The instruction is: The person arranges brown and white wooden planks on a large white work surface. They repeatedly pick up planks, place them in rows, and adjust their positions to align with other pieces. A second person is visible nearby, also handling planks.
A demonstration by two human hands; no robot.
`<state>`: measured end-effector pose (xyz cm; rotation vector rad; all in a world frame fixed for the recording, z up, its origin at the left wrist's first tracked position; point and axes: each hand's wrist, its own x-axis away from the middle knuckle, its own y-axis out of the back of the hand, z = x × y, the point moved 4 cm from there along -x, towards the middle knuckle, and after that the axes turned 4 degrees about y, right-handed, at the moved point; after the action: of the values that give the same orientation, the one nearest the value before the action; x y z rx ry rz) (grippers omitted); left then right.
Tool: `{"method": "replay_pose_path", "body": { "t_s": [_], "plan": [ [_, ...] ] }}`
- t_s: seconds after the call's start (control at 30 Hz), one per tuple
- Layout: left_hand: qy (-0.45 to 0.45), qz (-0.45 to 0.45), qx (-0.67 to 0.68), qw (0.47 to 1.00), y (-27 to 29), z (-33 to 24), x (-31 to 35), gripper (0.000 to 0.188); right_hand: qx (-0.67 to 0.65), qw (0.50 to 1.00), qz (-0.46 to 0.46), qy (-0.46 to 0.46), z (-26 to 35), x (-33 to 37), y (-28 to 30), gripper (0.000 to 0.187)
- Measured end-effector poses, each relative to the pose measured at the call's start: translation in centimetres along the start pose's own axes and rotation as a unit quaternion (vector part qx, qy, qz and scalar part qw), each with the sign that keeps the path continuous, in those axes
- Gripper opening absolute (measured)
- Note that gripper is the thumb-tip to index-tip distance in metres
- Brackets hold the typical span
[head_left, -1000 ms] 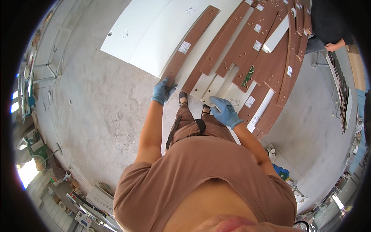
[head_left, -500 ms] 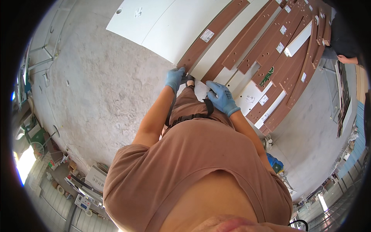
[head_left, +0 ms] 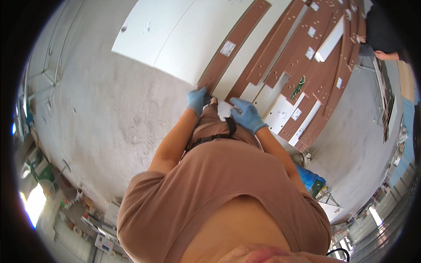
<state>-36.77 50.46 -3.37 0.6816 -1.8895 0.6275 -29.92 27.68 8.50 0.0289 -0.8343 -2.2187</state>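
Observation:
My left hand (head_left: 197, 101), in a blue glove, is closed at the near end of a long brown board (head_left: 222, 56) that carries a white label. The board lies on a large white panel (head_left: 164, 37). My right hand (head_left: 248, 115), gloved alike, has its thumb and fingers apart. Its fingertips reach the near end of a second brown board (head_left: 239, 87), and I see nothing held in it. Between the hands shows a small white shape (head_left: 224, 109) whose kind I cannot make out. My legs and a black strap (head_left: 210, 139) sit just below the hands.
To the right, several brown boards (head_left: 302, 52) with drilled holes and labels overlap, a white strip (head_left: 330, 39) among them. A co-worker's hand (head_left: 386, 55) is at the far right. Stacked strips (head_left: 386, 105) stand beyond. Grey concrete floor (head_left: 103, 118) spans the left.
The whole view has shifted, the boards sliding slightly left and the hands a little lower in the picture. My right hand sits a bit lower, with more of the white shape showing between the hands.

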Motion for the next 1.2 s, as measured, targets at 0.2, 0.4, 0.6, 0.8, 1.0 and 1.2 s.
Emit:
{"method": "replay_pose_path", "body": {
  "t_s": [0.2, 0.4, 0.6, 0.8, 1.0, 1.2],
  "plan": [
    [0.023, 0.036, 0.022, 0.999, 0.8, 0.3, -1.8, 0.029, -0.001, 0.999, -0.038, 0.029, 0.2, 0.1, 0.2, 0.026],
    [0.012, 0.051, -0.043, 0.998, 1.7, 0.2, -2.1, 0.033, -0.007, 0.999, -0.047, 0.024, 1.1, 0.4, 1.3, 0.028],
    [0.056, -0.024, -0.127, 0.99, 2.9, -0.6, 0.9, 0.043, -0.024, 0.994, -0.103, 0.037, -0.5, 1.7, 3.6, 0.03],
    [0.038, -0.031, -0.208, 0.977, 0.3, -0.9, 5.3, 0.042, -0.058, 0.972, -0.226, -0.035, -8.2, 4.8, 10.4, 0.031],
    [-0.054, -0.002, -0.281, 0.958, -6.9, -1.2, 7.6, 0.028, 0.233, 0.853, -0.432, -0.176, -20.0, 9.2, 25.3, 0.045],
    [-0.066, 0.038, -0.308, 0.948, -11.8, 0.2, 8.5, 0.031, 0.365, 0.778, -0.368, -0.355, -29.1, 11.2, 35.4, 0.066]
  ]
}}
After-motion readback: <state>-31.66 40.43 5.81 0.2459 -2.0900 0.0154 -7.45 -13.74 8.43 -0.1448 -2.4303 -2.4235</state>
